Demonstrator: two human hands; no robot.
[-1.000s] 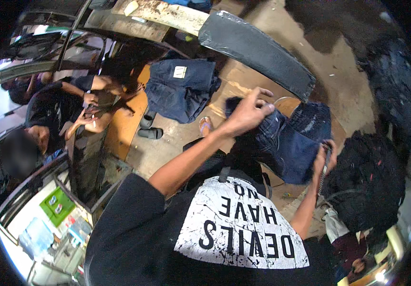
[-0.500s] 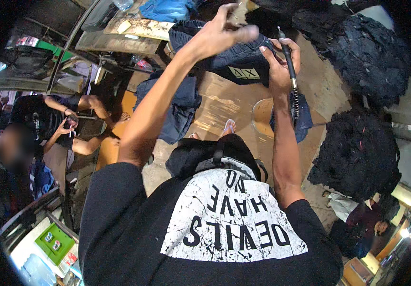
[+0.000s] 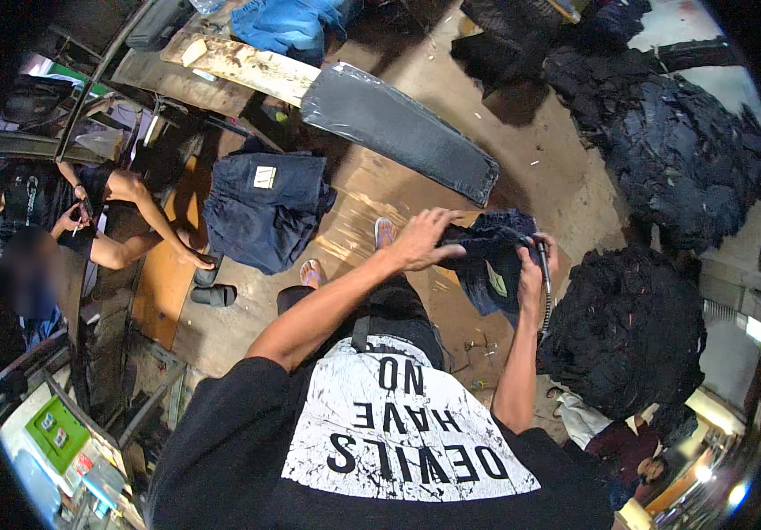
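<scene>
My right hand [image 3: 537,269] is closed around a slim black pen-shaped tool [image 3: 543,261] with a spring-sleeved cord running down from it. Below and between my hands is a dark blue garment [image 3: 478,274] with a pale patch on it. My left hand [image 3: 423,240] reaches over its left edge, fingers stretched and thumb apart; whether it touches the cloth I cannot tell. Off to the left, dark shorts [image 3: 266,212] with a pale square patch lie spread out. Ahead, a long black padded board [image 3: 398,132] wrapped in plastic is bare.
Large heaps of black cloth [image 3: 632,327] and dark cloth [image 3: 663,124] stand on the right. A blue garment [image 3: 288,26] lies beyond the wooden bench [image 3: 239,66]. Slippers [image 3: 214,293] rest on the floor at left, near a seated person [image 3: 124,208]. Another person [image 3: 619,450] is at lower right.
The dark shorts have left the padded board and now lie at the left. Both hands have come down and nearer, to the other dark garment. The pen-shaped tool stays in my right hand.
</scene>
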